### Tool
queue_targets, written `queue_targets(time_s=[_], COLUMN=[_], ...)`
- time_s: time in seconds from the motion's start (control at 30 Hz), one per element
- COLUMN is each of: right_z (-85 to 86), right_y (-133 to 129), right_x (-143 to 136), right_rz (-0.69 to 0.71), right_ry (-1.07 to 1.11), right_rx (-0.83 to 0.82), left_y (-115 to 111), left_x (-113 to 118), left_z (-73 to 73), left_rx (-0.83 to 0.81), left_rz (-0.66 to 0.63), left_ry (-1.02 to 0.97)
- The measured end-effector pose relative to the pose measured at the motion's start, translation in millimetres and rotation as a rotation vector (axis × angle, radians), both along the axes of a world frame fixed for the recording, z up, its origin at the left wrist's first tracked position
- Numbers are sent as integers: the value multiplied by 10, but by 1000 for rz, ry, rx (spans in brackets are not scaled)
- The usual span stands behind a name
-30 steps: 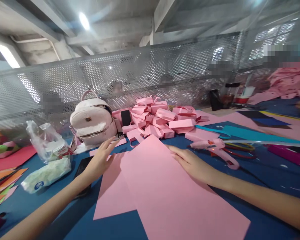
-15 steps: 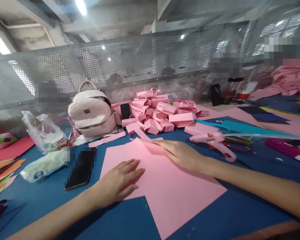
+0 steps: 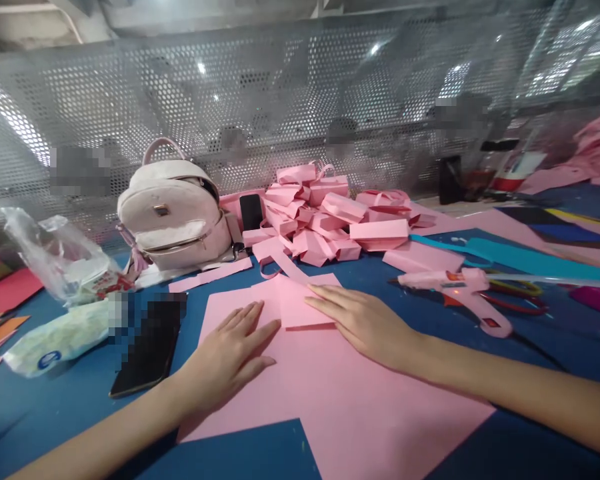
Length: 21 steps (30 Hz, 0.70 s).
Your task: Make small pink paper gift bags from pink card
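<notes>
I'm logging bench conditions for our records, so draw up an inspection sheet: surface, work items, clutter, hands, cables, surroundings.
Surface: blue tabletop, with small pale specks.
Work items: overlapping pink sheets; a small pink paper on them.
Clutter: pile of pink paper pieces, pale backpack, dark phone, clear plastic bag, pink glue gun.
Hands: left hand spread on the sheets; right hand over the small paper's edge; fingers extended.
Cables: dark cord from the glue gun's handle.
Surroundings: perforated screen behind the table.

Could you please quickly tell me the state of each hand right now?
Left hand: open, palm down on the pink paper.
Right hand: open, resting on the pink flap.
</notes>
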State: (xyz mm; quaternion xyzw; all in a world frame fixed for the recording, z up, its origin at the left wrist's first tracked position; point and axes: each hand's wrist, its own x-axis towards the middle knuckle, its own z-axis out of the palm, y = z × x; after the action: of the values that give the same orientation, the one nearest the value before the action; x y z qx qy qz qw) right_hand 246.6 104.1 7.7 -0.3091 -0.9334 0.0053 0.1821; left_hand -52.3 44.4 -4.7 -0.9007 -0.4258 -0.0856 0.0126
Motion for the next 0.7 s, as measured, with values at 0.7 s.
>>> queue_targets(time_s=[0.7], right_z=[-97], right_y=[113], right_x=[162], right_rz=[-91], right_ry=[236], right_rx=[-273], left_y=[772], left_x=[-23], left_z=[293], left_rx=[53], left_rz=[99], left_ry=[-88])
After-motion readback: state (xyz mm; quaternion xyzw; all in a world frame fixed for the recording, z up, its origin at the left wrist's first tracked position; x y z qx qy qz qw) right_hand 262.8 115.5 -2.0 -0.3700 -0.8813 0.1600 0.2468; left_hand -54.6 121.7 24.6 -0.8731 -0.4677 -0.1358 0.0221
